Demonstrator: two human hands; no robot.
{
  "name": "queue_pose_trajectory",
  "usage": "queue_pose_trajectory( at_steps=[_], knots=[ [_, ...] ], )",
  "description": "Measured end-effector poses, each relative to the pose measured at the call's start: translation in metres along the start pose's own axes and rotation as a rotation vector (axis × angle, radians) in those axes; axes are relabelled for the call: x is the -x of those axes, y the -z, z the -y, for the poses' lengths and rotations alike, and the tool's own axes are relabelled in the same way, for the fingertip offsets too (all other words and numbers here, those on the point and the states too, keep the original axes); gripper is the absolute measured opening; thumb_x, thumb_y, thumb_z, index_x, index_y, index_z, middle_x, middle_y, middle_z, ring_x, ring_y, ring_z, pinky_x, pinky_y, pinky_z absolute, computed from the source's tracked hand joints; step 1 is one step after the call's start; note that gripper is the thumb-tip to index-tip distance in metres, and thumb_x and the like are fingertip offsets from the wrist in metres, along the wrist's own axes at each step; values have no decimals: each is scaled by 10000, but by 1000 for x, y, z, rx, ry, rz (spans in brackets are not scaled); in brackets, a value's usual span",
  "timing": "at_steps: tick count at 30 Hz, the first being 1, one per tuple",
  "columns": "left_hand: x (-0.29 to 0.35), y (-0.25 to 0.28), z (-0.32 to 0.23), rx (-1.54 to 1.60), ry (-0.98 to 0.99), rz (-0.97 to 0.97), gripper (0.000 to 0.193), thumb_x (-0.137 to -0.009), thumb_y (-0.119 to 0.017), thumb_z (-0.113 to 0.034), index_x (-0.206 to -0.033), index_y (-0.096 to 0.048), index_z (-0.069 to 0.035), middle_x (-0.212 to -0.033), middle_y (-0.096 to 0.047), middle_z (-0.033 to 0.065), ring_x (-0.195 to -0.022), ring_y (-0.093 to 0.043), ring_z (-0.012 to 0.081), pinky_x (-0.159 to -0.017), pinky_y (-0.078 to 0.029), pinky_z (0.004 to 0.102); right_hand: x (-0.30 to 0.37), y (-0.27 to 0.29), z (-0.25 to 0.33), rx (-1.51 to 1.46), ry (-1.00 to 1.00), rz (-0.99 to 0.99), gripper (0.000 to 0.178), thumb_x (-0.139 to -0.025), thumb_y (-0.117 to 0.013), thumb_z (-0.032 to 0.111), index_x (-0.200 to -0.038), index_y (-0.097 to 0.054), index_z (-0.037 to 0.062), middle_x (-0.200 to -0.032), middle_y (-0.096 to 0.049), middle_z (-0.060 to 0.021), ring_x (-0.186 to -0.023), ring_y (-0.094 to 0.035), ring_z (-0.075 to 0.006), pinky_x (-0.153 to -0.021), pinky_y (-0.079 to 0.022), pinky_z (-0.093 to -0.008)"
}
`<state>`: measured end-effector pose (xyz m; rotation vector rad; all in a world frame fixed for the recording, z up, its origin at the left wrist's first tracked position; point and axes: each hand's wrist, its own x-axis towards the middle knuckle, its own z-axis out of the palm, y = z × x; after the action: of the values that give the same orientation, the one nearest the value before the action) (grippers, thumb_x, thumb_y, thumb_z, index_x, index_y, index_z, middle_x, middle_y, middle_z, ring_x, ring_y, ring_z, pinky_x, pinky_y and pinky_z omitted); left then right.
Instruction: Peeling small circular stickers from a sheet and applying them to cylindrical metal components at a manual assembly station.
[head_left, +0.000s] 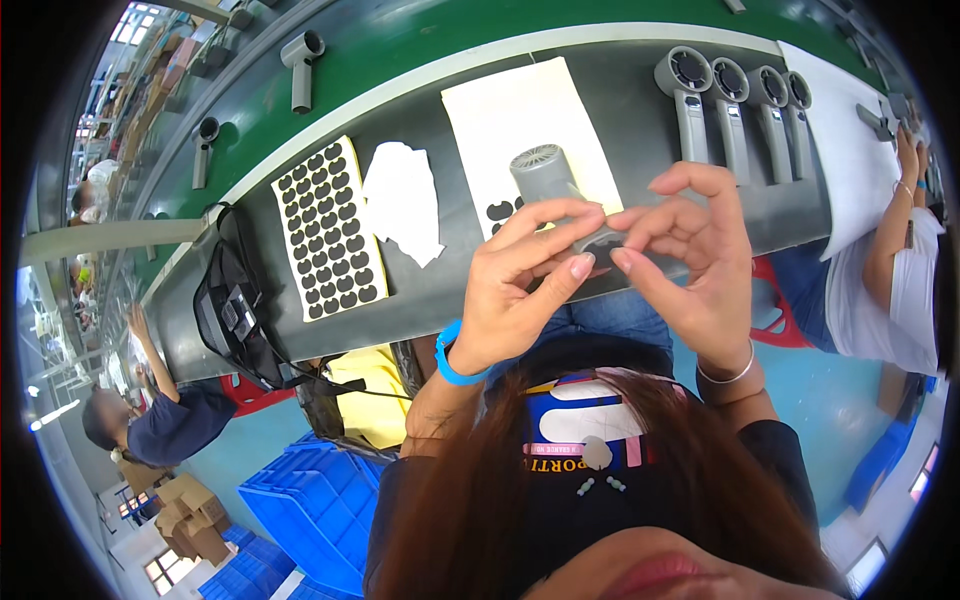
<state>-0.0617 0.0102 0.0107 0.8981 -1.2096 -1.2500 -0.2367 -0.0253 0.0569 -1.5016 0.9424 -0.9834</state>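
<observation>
Both my hands meet over the near edge of the dark worktable. My left hand (pixel 525 285), with a blue wristband, has its fingers closed round the lower part of a grey handheld fan (pixel 545 178); its vented end points away from me. My right hand (pixel 695 265) has thumb and fingers bent together at the fan's near end, beside a small dark grey patch (pixel 603 240); what they pinch is too small to tell. Beneath the fan lies a pale yellow sheet (pixel 520 100) with a few black stickers (pixel 498 211) near its lower left, partly hidden by my hands.
Several grey handheld fans (pixel 690 120) lie in a row at right. To the left are a sheet of black stickers (pixel 330 230), white paper (pixel 402 195) and a black bag (pixel 235 310). Two fans (pixel 302 72) rest on the green strip beyond. Co-workers sit at both sides.
</observation>
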Motion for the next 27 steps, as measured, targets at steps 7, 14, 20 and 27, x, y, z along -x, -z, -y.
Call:
queue_pose_trajectory(
  at_steps=[7,14,20,27],
  knots=[
    [6,-12,6,-70,-42,-128,282,-863,-571,52,-1136,-639,39,-1191,-576,135,-927,-615,119,-766,-551,238,7,-2,3,179,48,3,450,-785,-649,-59,-1157,-410,21,-808,-623,-64,-886,-640,-147,-800,-495,-260],
    [6,-13,2,-167,-88,-131,287,-854,-575,54,-1130,-648,27,-1179,-591,133,-891,-616,113,-737,-552,234,10,-6,4,485,198,-83,443,-786,-659,-38,-1162,-434,23,-778,-641,-49,-759,-598,-124,-723,-442,-251],
    [8,-16,5,-137,-70,-134,291,-845,-581,59,-1125,-651,26,-1170,-597,129,-859,-614,105,-727,-548,226,13,-6,4,557,228,-101,455,-780,-669,-22,-1167,-436,33,-783,-645,-37,-723,-579,-120,-682,-424,-251],
    [7,-11,3,-188,-75,-101,275,-858,-573,53,-1120,-651,26,-1163,-599,122,-833,-603,89,-742,-553,230,8,-7,14,831,174,-19,455,-745,-702,26,-1150,-501,80,-790,-620,-43,-765,-590,-188,-707,-446,-308]
  ],
)
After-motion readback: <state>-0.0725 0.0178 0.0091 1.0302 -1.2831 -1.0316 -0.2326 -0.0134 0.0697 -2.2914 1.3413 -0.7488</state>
